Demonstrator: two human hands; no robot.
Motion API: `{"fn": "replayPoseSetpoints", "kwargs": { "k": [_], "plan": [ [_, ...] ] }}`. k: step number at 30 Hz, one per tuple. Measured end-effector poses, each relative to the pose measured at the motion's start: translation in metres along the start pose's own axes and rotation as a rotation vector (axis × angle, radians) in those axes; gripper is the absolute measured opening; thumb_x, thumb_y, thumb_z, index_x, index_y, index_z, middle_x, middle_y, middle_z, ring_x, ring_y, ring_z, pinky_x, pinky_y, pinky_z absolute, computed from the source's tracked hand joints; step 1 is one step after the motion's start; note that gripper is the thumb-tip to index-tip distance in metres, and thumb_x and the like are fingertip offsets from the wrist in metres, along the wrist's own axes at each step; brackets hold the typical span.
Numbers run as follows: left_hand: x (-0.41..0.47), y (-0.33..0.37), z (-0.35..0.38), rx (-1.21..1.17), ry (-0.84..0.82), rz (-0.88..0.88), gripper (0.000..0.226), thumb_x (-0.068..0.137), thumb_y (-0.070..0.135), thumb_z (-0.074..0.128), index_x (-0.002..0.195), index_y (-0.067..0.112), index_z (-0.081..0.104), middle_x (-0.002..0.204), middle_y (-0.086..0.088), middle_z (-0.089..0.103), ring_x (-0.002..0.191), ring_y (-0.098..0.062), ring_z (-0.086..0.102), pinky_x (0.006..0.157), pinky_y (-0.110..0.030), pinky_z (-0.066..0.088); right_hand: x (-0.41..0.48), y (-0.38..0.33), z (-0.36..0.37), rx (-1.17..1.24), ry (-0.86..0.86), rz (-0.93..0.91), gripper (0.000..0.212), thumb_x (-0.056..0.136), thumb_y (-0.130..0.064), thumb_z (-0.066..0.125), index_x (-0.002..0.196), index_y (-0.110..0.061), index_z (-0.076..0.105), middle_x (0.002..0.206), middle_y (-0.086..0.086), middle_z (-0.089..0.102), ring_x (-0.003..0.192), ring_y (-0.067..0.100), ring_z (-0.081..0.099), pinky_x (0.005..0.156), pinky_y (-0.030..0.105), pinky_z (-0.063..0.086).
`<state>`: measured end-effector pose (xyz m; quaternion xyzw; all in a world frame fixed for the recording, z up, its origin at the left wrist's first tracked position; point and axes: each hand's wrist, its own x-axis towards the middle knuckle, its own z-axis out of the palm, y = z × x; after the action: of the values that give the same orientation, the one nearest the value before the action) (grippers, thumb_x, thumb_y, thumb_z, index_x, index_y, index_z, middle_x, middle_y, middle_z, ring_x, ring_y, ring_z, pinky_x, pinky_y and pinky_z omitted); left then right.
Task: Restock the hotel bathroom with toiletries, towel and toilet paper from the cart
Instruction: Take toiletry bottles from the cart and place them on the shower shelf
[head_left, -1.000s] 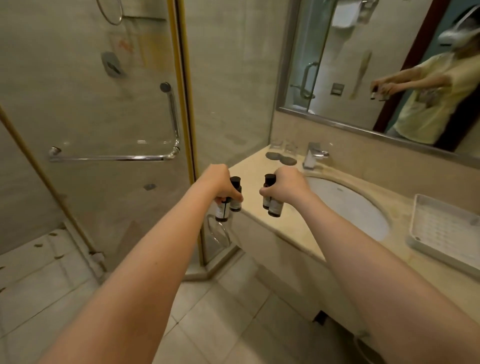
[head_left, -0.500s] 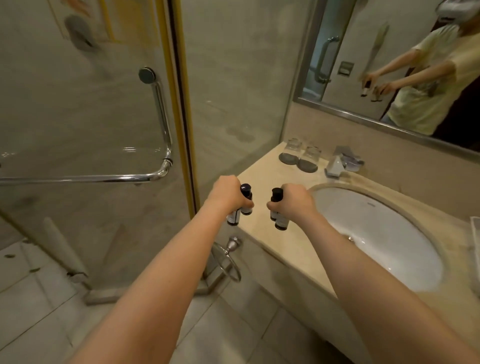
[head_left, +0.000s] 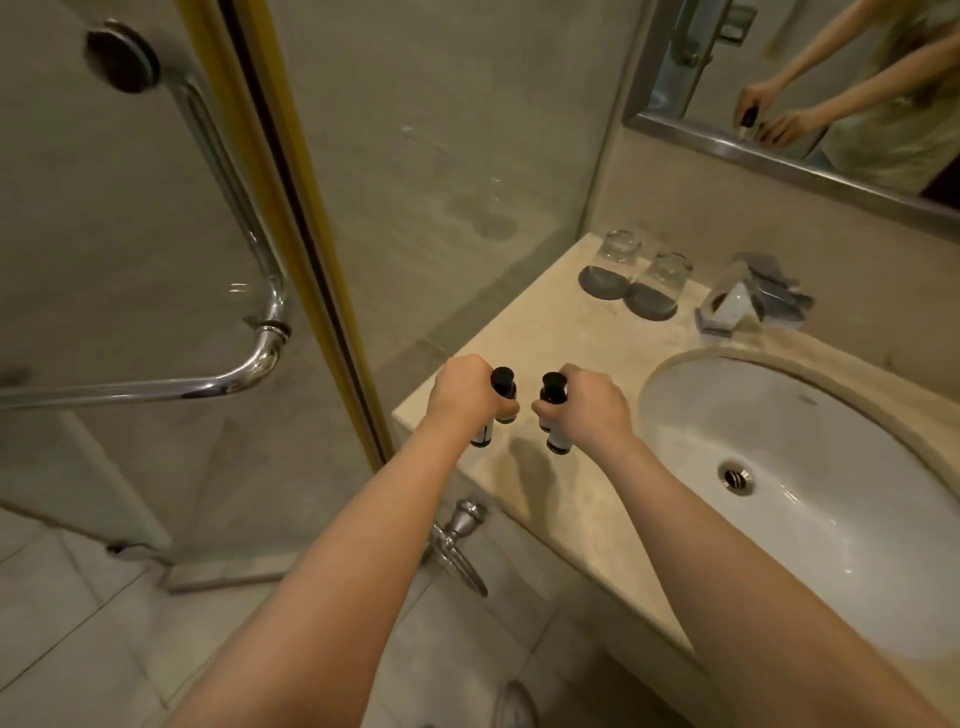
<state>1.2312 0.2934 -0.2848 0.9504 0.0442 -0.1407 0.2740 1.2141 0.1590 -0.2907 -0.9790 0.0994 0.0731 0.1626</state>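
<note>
Bottles (head_left: 503, 382) cylindrical, black-capped; left hand (head_left: 466, 396), right hand (head_left: 588, 411) gripping.

Worn on the head, wide-angle, facing forward and steeply down. Held close above the near edge of the counter (head_left: 550, 332), with left hand (head_left: 465, 392) and right hand (head_left: 589, 410) near mid-frame and forearms (head_left: 337, 597) filling the lower half. Takes in shower door (head_left: 156, 234) at left, sink (head_left: 831, 441) at right, floor (head_left: 78, 649) below, mirror (head_left: 727, 67) clipped at top right.

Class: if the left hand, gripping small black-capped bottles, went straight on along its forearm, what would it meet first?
The left hand would probably meet the left upturned clear glass on its dark round coaster, past bare beige countertop; depth unclear.
</note>
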Motion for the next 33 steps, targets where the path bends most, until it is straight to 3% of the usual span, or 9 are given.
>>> {"fn": "replayPoseSetpoints", "kwargs": {
  "k": [4,8,13,19,28,33],
  "plan": [
    [0.021,0.008,0.011,-0.034,-0.017,-0.019,0.033,0.07,0.026,0.071,0.058,0.01,0.045,0.064,-0.007,0.056,0.066,-0.026,0.056,0.053,-0.025,0.04,0.026,0.008,0.01,0.004,0.006,-0.033,0.04,0.084,-0.033,0.063,0.116,-0.011,0.054,0.111,0.011,0.061,0.102,0.031,0.058,0.07,0.031,0.039],
    [0.033,0.011,0.021,0.024,-0.026,-0.013,0.026,0.072,0.026,0.072,0.08,0.003,0.062,0.091,-0.018,0.067,0.086,-0.032,0.065,0.059,-0.029,0.041,0.039,0.016,0.022,0.012,-0.027,-0.059,0.041,0.085,-0.036,0.063,0.116,-0.012,0.055,0.11,0.01,0.061,0.101,0.029,0.058,0.07,0.03,0.038],
    [0.04,0.009,0.03,0.053,-0.004,0.002,0.03,0.075,0.024,0.07,0.069,0.007,0.046,0.094,-0.019,0.066,0.088,-0.033,0.064,0.059,-0.029,0.04,0.044,0.019,0.03,0.076,-0.056,-0.085,0.04,0.085,-0.035,0.063,0.116,-0.012,0.055,0.108,0.011,0.061,0.099,0.03,0.057,0.068,0.03,0.037],
    [0.041,0.009,0.032,0.085,0.004,0.006,0.026,0.074,0.024,0.071,0.084,0.002,0.062,0.094,-0.018,0.065,0.089,-0.034,0.063,0.061,-0.03,0.042,0.041,0.025,0.031,0.146,-0.069,-0.054,0.042,0.081,-0.031,0.067,0.117,-0.014,0.055,0.108,0.012,0.06,0.1,0.031,0.056,0.072,0.033,0.042],
    [0.039,0.012,0.036,0.184,-0.039,0.002,0.035,0.075,0.024,0.074,0.097,0.001,0.062,0.102,-0.017,0.063,0.096,-0.033,0.062,0.067,-0.033,0.044,0.034,0.029,0.032,0.25,-0.091,-0.027,0.05,0.076,-0.024,0.071,0.12,-0.013,0.05,0.11,0.012,0.057,0.1,0.029,0.056,0.074,0.031,0.043],
    [0.036,0.012,0.034,0.173,-0.011,0.018,0.025,0.077,0.023,0.071,0.091,0.003,0.062,0.098,-0.018,0.064,0.093,-0.034,0.062,0.065,-0.033,0.043,0.029,0.033,0.032,0.287,-0.134,0.013,0.055,0.073,-0.015,0.072,0.123,-0.012,0.048,0.114,0.013,0.055,0.102,0.03,0.055,0.07,0.026,0.037]
  ]
}}
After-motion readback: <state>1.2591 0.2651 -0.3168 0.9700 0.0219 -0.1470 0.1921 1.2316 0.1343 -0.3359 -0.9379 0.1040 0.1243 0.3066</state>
